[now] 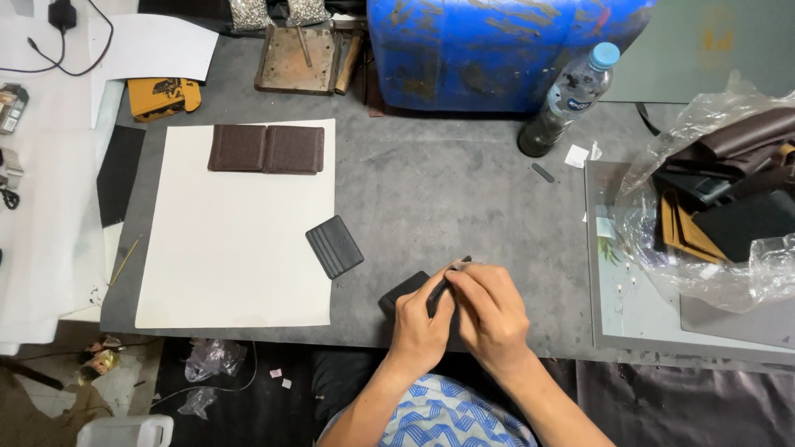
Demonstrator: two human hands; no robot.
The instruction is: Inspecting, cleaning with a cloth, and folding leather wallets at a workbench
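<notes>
My left hand (420, 324) and my right hand (493, 313) meet over a black leather piece (401, 290) near the front edge of the grey table (447, 190). Both hands grip that piece, and a thin dark tip pokes out above my fingers. Most of the piece is hidden under the hands. A second black leather card holder (334, 246) lies apart to the left, half on a large cream sheet (236, 248). At the top of that sheet rests an open brown wallet (266, 149).
A plastic bottle (568, 99) with a blue cap stands at the back, beside a blue drum (497, 50). On the right a clear plastic bag (712, 207) holds dark leather pieces on a grey tray (604, 314). A yellow tool (163, 96) and metal block (298, 58) sit at back left.
</notes>
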